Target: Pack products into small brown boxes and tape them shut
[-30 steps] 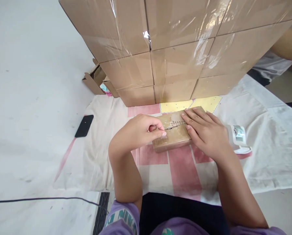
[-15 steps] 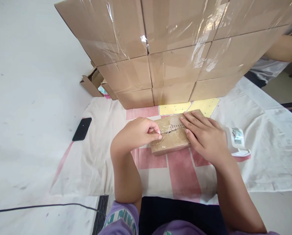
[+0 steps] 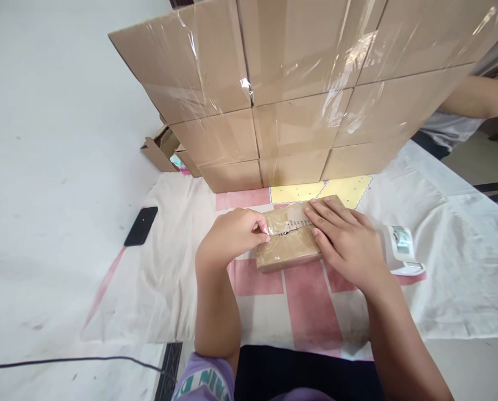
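Note:
A small brown cardboard box lies on the cloth in front of me. Its top seam is torn and ragged in the middle, with shiny clear tape over the left part. My left hand pinches the tape at the left end of the seam between thumb and forefinger. Across the box's right end, my right hand rests flat with the fingers stretched out. Just right of that hand stands a white tape dispenser with a roll in it.
Behind the box rises a tall wall of cardboard boxes wrapped in clear film. A black phone lies at the left, near an open carton. Another person's arm shows at the far right. A cable runs along the lower left.
The view has shifted slightly, so the scene sits a little lower. My left pinch has moved slightly left along the seam. My right hand stays flat on the box.

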`<state>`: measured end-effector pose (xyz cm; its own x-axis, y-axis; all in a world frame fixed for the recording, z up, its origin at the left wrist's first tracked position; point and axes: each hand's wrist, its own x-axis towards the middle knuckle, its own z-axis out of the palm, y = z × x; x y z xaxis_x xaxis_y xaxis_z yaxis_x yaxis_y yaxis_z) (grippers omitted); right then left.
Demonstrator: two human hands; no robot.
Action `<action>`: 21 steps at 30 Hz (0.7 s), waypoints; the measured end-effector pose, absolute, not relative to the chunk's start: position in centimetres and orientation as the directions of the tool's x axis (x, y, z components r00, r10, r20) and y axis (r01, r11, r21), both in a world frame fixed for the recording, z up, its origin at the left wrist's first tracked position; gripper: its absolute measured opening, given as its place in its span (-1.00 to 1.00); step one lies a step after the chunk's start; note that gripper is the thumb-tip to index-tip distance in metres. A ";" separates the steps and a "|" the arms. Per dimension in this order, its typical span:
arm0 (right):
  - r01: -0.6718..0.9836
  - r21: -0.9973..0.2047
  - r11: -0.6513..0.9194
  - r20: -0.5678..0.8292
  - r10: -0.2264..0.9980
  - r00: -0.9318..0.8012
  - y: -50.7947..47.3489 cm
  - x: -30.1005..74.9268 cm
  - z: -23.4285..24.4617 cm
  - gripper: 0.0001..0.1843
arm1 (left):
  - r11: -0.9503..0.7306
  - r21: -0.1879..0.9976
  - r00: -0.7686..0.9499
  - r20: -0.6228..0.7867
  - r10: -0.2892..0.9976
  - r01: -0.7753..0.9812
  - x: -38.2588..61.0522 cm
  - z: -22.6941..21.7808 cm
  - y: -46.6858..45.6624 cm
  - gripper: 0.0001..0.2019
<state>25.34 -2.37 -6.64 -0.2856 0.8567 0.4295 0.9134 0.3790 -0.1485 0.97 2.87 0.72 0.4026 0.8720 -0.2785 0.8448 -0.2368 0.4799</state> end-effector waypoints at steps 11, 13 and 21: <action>0.911 -0.176 0.372 0.368 0.884 -0.290 -2.7 25.4 -5.5 -0.52 | -0.173 0.430 0.300 -0.249 0.921 0.886 1.3 0.8 2.3 -0.89; 0.913 -0.175 0.368 0.357 0.888 -0.289 -2.7 25.4 -5.3 -0.51 | -0.153 0.437 0.282 -0.249 0.926 0.887 1.3 0.9 2.4 -0.83; 0.911 -0.167 0.377 0.370 0.881 -0.296 -3.0 25.7 -5.7 -0.48 | -0.165 0.488 0.282 -0.177 0.943 0.857 0.3 0.2 2.9 -0.63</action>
<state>25.68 -2.99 -5.73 -0.2963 0.8806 0.3698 0.9111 0.3768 -0.1673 0.32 2.88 0.20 0.2818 0.9430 -0.1772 0.8575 -0.1647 0.4875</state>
